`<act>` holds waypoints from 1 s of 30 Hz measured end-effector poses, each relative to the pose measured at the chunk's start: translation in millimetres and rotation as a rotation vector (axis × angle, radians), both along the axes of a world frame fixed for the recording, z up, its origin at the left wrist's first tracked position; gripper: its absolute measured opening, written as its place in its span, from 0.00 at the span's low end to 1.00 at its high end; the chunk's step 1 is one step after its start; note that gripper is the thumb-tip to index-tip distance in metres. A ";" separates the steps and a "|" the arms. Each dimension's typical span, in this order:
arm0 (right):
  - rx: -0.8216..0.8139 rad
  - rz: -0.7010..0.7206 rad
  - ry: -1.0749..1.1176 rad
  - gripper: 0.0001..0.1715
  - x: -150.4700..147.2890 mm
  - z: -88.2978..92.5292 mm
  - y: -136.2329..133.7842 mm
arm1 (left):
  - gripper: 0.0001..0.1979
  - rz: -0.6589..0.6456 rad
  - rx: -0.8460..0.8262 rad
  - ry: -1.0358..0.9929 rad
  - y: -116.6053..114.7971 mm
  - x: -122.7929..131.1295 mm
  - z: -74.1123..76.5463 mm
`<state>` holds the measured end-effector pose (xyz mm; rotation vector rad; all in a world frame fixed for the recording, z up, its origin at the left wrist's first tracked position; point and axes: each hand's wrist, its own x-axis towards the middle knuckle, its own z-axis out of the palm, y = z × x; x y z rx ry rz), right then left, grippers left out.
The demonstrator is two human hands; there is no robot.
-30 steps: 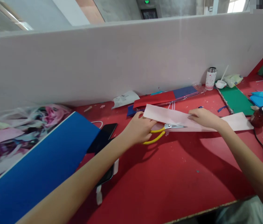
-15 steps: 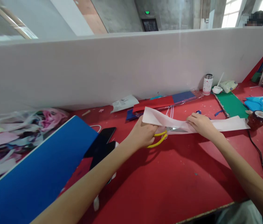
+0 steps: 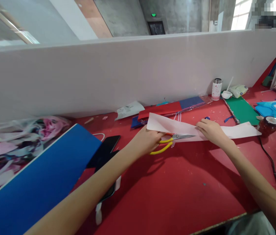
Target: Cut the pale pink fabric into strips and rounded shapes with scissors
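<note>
Paper is extending from side to side above the red surface, spanning both hands. Its left end is rising as a bent flap; its right end is reaching past the right hand and ending just beside the jar. Whether paper and jar are touching cannot be told.

The left hand is grasping the scissors by the yellow handles, next to the paper's left end; its fingers are being partly hidden by the flap. The handles are standing apart. The blades are pointing right, toward the right hand, and are lying along the paper below the flap. The right hand is pinching the paper near its middle, just past the blade tips.

Left of the work area, a blue board is lying at a slant, with a clear bag of scraps beside it. A dark phone is resting between the board and the left hand. Beyond the paper, a red sheet is lying near the partition. At the far right, a bottle is standing upright beside a white cup, and a green board is lying nearer the jar.
</note>
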<state>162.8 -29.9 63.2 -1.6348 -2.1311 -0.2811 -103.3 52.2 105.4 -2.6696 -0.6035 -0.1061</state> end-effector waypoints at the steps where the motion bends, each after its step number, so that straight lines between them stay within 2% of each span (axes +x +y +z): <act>1: 0.000 0.003 0.009 0.12 0.3 0.3 -0.1 | 0.13 0.012 0.001 0.013 -0.5 -0.1 0.4; 9: -0.035 0.009 0.047 0.11 -0.7 3.2 -1.2 | 0.16 0.057 -0.028 -0.069 -12.6 16.4 -5.6; 18: -0.018 0.027 0.029 0.09 1.2 1.7 -1.0 | 0.09 0.154 -0.071 0.040 -13.2 34.2 -10.4; 25: 0.003 -0.013 0.100 0.13 3.1 -1.6 0.2 | 0.09 0.062 -0.014 0.091 0.0 26.1 -12.1; 30: 0.013 -0.006 0.126 0.13 2.5 1.1 0.3 | 0.09 0.043 0.020 0.050 -0.5 27.2 -3.9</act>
